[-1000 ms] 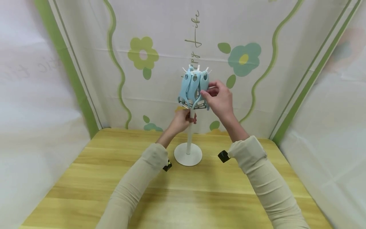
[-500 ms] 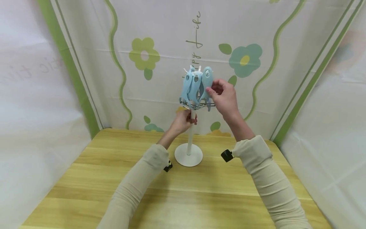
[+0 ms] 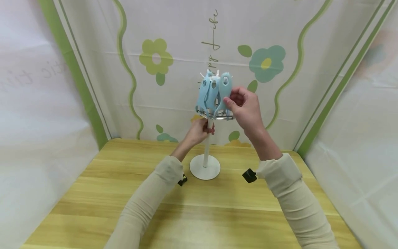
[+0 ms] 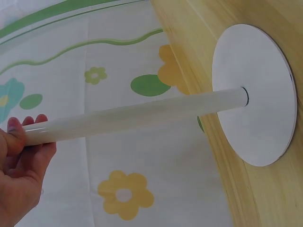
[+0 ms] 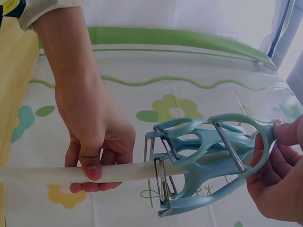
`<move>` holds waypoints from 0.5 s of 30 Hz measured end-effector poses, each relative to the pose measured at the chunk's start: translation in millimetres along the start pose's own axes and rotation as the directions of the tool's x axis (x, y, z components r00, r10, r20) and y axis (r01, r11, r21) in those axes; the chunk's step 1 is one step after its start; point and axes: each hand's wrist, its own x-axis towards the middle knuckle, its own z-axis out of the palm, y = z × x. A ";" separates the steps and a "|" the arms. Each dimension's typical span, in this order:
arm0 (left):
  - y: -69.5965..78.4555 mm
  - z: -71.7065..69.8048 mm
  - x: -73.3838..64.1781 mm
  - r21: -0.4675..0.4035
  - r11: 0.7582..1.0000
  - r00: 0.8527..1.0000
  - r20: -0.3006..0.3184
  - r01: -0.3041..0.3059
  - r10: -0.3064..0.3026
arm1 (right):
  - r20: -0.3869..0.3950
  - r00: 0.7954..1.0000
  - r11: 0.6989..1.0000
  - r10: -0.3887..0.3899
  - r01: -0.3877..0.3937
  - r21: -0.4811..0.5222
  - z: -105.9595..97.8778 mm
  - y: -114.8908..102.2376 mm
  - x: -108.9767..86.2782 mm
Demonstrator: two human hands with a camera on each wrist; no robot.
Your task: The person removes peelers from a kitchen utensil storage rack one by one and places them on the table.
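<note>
Several light blue Y-shaped peelers (image 3: 212, 91) hang by the holes in their handles from the prongs of a white stand (image 3: 206, 147), blades downward. My left hand (image 3: 198, 131) grips the stand's pole below them, thumb and fingers round it in the left wrist view. With thumb and fingers my right hand (image 3: 247, 107) pinches the rightmost peeler (image 3: 225, 90), a white prong showing at its handle hole. In the right wrist view this peeler's metal blade (image 5: 230, 147) stands nearest, overlapping the others, with my right fingers (image 5: 265, 172) at its side.
A round white base (image 3: 204, 173) carries the stand on a wooden table (image 3: 199, 211). Close behind hangs a white cloth (image 3: 183, 31) with printed flowers, and more cloth stands at both sides. A small black camera (image 3: 249, 175) juts from the right cuff.
My right hand has moved slightly right, drawing the pinched peeler outward from the others, and its handle now faces more forward. My left hand has stayed on the pole.
</note>
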 end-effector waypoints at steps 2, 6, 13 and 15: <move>0.1 -0.3 0.5 0.006 1.000 1.000 0.006 0.004 -0.004 | 0.019 1.000 1.000 -0.002 0.002 0.011 -0.7 0.4 -4.5; 0.5 -0.7 0.5 0.030 0.999 1.000 0.014 0.013 -0.013 | 0.056 0.998 0.999 0.000 -0.002 0.032 -2.6 4.7 -13.5; 2.3 -2.7 3.3 0.116 0.993 1.000 0.007 -0.008 0.007 | 0.102 0.994 0.999 0.031 -0.035 0.030 -5.0 15.5 -26.9; 2.1 -3.3 3.5 0.119 0.993 1.000 0.005 -0.009 0.008 | 0.113 0.992 0.998 0.049 -0.052 0.027 -4.7 18.6 -31.0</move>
